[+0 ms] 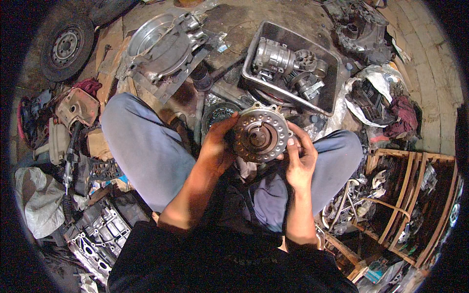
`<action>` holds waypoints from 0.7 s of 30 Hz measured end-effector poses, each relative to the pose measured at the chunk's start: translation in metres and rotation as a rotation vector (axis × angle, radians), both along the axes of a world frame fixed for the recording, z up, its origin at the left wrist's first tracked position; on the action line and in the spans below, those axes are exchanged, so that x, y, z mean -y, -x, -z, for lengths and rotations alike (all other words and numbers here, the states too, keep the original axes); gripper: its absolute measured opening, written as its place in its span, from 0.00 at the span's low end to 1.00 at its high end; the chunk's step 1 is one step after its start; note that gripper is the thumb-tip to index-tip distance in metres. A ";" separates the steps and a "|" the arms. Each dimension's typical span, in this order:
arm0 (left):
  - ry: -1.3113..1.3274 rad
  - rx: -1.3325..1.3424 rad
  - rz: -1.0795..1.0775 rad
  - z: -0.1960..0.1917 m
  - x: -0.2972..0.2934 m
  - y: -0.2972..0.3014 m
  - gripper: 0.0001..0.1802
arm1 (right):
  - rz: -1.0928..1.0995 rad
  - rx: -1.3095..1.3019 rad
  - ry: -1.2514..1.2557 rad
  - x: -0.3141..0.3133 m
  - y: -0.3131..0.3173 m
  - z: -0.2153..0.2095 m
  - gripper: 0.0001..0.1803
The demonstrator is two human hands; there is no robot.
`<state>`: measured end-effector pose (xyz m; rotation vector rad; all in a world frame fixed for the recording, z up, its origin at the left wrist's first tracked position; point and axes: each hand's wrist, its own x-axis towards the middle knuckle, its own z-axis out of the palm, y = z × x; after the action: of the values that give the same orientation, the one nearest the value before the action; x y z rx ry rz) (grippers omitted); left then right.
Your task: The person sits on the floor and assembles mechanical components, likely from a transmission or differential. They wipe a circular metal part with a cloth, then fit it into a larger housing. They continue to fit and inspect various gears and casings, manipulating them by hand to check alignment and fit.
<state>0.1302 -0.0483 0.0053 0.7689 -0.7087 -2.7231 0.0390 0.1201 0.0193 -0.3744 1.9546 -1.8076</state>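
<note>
Both hands hold up a round scroll compressor part [280,128] between my bent knees. Its open face is turned toward me, with a spiral at the centre, a ring of round dimples about it and bolt lugs on the rim. My left hand [221,141] is closed round its left side, the fingers mostly hidden behind. On the right edge, my right hand [301,158] grips it with thumb in front and fingers along the rim. Beyond it a dark tray [332,80] holds a cylindrical metal compressor body [273,57] and several smaller machined parts.
A round bowl [209,119] with dark contents sits just beyond my left hand. A large cast housing [168,53] lies far left, near a wheel [66,46]. Wooden shelving [398,185] with metal parts stands at right; an engine casting [100,239] lies at lower left.
</note>
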 end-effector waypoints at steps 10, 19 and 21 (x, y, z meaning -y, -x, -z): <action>-0.187 0.006 0.011 0.012 0.006 0.004 0.21 | 0.003 0.012 -0.005 0.001 -0.001 -0.001 0.18; -0.039 0.021 0.047 -0.002 0.004 0.004 0.20 | 0.014 0.004 0.001 0.003 0.000 0.001 0.19; 0.029 0.019 0.023 -0.008 0.002 -0.001 0.20 | 0.012 0.001 -0.021 0.002 0.000 0.001 0.19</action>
<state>0.1309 -0.0500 0.0134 0.7856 -0.7636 -2.7231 0.0386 0.1182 0.0182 -0.3560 1.9779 -1.7925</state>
